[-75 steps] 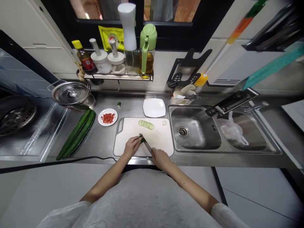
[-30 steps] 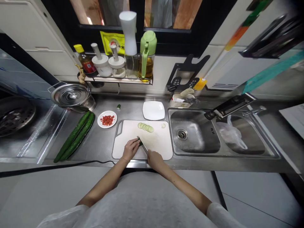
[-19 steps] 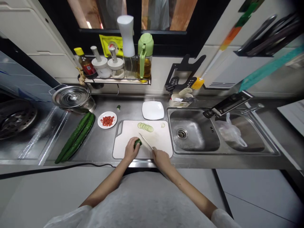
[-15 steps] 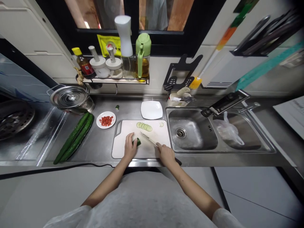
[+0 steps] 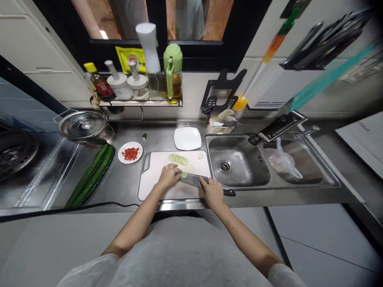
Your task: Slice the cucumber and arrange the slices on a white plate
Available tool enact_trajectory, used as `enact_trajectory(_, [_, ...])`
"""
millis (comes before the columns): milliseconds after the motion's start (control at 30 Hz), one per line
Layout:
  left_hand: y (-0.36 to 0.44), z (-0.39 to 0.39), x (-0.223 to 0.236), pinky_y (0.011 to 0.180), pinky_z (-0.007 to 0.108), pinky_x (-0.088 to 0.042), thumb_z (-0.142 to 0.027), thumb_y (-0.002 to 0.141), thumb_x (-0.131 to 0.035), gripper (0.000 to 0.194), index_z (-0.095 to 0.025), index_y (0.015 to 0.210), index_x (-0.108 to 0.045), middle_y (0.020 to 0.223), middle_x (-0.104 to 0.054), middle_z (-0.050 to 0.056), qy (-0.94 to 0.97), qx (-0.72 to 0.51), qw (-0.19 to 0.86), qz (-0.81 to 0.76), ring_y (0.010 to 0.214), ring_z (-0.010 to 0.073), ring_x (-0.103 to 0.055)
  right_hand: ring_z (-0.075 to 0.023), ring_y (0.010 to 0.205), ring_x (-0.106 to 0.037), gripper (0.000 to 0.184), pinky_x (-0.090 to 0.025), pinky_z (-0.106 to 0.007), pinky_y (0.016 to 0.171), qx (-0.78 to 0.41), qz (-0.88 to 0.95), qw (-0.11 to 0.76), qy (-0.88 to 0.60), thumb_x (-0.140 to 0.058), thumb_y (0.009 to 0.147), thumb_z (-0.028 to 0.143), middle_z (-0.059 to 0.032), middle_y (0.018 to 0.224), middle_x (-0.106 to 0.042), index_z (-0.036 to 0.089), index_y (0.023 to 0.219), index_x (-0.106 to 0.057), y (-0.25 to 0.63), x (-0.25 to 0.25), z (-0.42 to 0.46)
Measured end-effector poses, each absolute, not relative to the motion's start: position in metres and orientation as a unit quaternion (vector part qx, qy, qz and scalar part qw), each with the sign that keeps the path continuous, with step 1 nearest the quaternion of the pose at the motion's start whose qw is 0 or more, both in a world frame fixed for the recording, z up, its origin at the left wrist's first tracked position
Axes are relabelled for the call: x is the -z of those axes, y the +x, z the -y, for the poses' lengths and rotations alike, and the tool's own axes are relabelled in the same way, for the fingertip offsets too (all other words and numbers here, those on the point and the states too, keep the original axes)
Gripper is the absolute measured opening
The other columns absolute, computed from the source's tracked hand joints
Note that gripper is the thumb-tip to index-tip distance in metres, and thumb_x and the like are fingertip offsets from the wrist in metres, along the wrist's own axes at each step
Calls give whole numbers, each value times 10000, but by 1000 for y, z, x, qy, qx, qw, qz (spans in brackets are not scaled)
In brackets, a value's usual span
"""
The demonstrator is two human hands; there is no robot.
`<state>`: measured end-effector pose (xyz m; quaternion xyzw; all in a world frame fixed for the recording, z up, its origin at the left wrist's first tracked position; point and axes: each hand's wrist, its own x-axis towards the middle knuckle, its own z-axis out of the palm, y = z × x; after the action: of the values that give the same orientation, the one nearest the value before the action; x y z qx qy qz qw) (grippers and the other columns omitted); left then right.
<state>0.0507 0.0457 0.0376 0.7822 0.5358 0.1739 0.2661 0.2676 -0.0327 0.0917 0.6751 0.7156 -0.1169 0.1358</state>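
Observation:
A kitchen knife (image 5: 193,180) is in my right hand (image 5: 214,192), its index finger stretched along the blade and the black handle end showing beyond the hand. My left hand (image 5: 170,176) is closed over the white cutting board (image 5: 155,185), its fingertips at a pale cucumber round (image 5: 184,175) by the blade's tip. Any more cucumber under that hand is hidden. Farther back on the board lies an overlapping row of cucumber slices (image 5: 178,159). One pale slice (image 5: 200,156) sits apart at the board's right.
Behind the board stand a white square plate (image 5: 187,138) and a small plate of chopped red pieces (image 5: 131,153). Whole cucumbers (image 5: 91,175) lie at left near a lidded steel pot (image 5: 86,126). A double sink (image 5: 239,161) adjoins the board's right side.
My left hand has shifted from the dark green cucumber piece's side, so that its green skin is now covered. The knife has turned flatter and lower, its blade meeting the cucumber. The view has shifted slightly.

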Motion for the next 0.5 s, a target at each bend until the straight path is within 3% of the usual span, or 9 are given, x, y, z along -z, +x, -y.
enact_trajectory(233, [70, -56, -40, 973, 408, -376, -200, 703, -625, 120, -229, 801, -688, 1003, -657, 37, 758, -131, 326, -549, 1027, 234, -553, -236, 981, -494, 453, -290, -337, 825, 126, -714, 139, 674, -317, 951, 205, -132, 1066, -558, 293, 1380, -435, 275, -87, 36])
enact_trajectory(367, [85, -72, -43, 964, 390, -367, -161, 721, -569, 153, -229, 814, -669, 842, -693, 1, 738, -123, 356, -560, 869, 189, -603, -238, 999, -497, 451, -295, -339, 833, 126, -701, 149, 686, -325, 948, 194, -139, 1088, -562, 284, 1375, -440, 280, -89, 32])
enact_trajectory(500, [99, -95, -43, 930, 370, -359, -145, 741, -524, 179, -222, 826, -662, 843, -705, 1, 719, -127, 354, -585, 816, 166, -609, -236, 1005, -511, 438, -305, -332, 823, 127, -694, 153, 692, -344, 946, 210, -135, 1094, -573, 283, 1363, -456, 286, -90, 30])
